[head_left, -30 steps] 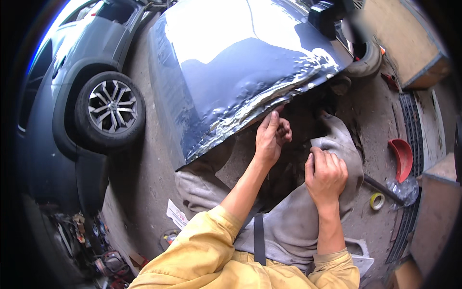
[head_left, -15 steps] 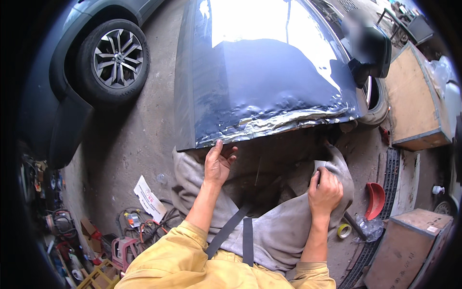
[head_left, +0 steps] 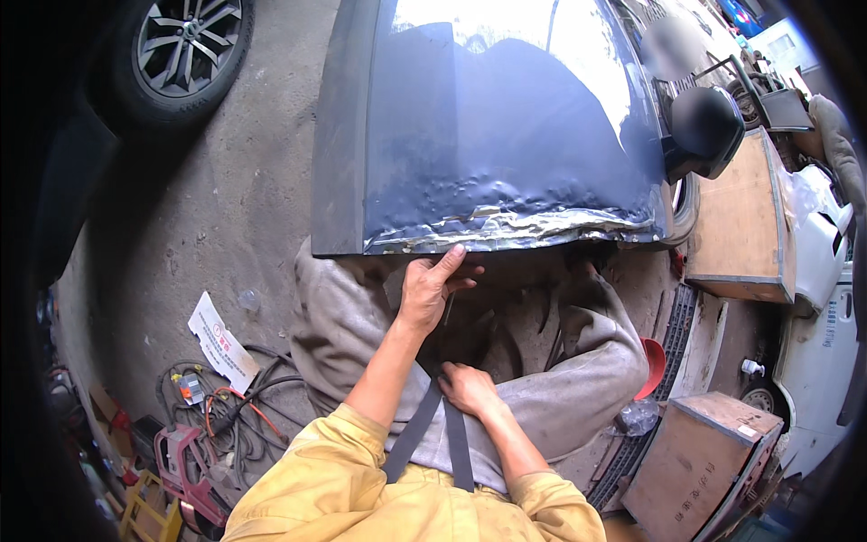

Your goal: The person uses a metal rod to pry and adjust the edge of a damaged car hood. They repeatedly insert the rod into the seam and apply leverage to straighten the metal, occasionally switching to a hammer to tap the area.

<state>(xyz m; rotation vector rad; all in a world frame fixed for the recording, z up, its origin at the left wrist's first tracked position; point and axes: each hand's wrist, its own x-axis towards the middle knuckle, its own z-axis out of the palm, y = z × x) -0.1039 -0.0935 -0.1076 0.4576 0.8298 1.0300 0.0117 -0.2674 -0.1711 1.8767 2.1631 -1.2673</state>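
Note:
A dark blue car door [head_left: 506,135] lies in front of me, its near edge crumpled, creased and scraped to bare metal. At the left part of that edge is my left hand [head_left: 427,291], its thumb stretched up against the metal and its fingers apart just below the rim. My right hand [head_left: 470,390] is low between my legs, beside the dark straps [head_left: 459,443] at my lap. Its fingers are bent together, and whatever they may hold is hidden. Grey cloth [head_left: 560,388] covers my legs, which reach under the door edge.
A car wheel [head_left: 190,45] stands at the far left. Cables [head_left: 239,415] and a torn white card [head_left: 221,343] lie on the floor at left. Wooden boxes [head_left: 736,217] stand at right, near a red curved piece [head_left: 652,366]. A side mirror [head_left: 709,131] juts out at the door's right.
My right hand has moved left from over my right knee to the straps. My left hand has shifted slightly right along the door edge. The view has turned somewhat right.

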